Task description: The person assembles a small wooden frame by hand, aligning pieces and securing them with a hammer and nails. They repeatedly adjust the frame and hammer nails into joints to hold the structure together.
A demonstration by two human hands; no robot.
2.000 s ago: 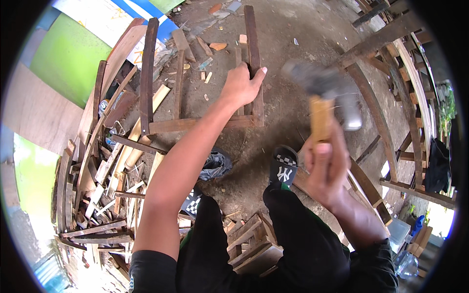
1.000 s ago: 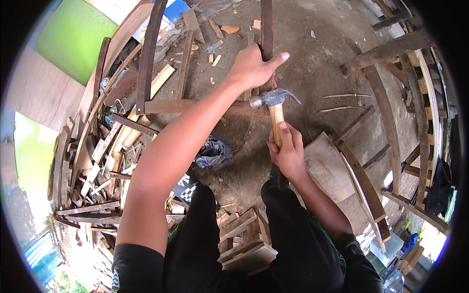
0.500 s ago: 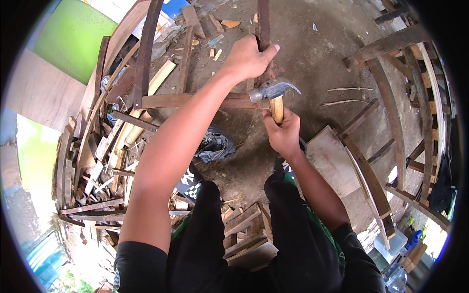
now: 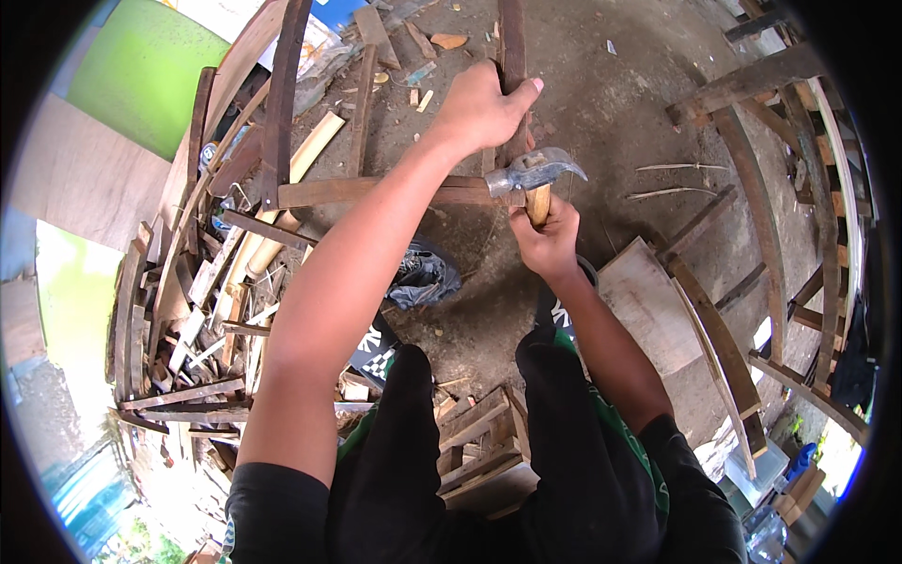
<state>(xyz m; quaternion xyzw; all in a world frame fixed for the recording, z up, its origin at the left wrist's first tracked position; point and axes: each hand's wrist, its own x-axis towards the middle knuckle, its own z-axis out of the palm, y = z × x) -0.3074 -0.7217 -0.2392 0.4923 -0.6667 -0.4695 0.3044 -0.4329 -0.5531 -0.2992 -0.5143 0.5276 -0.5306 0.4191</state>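
My left hand (image 4: 489, 105) is closed around a dark wooden post (image 4: 511, 42) of a frame, its thumb pointing right. My right hand (image 4: 549, 242), lower and nearer to me, grips the wooden handle of a claw hammer (image 4: 537, 172). The hammer's metal head lies sideways, striking face to the left and claw to the right, just below my left hand. That face is close to the right end of a wooden crossbar (image 4: 348, 192); I cannot tell whether they touch. The crossbar runs left behind my left forearm to another dark upright (image 4: 279, 103).
A black plastic bag (image 4: 423, 274) lies on the floor between my feet. Wood offcuts (image 4: 193, 334) pile up at the left. A pale board (image 4: 650, 305) and curved wooden pieces (image 4: 752, 226) stand at the right. A small wooden stool (image 4: 484, 451) shows between my legs.
The whole view has shifted slightly. My right hand and the hammer have risen a little; my left hand keeps its hold on the post.
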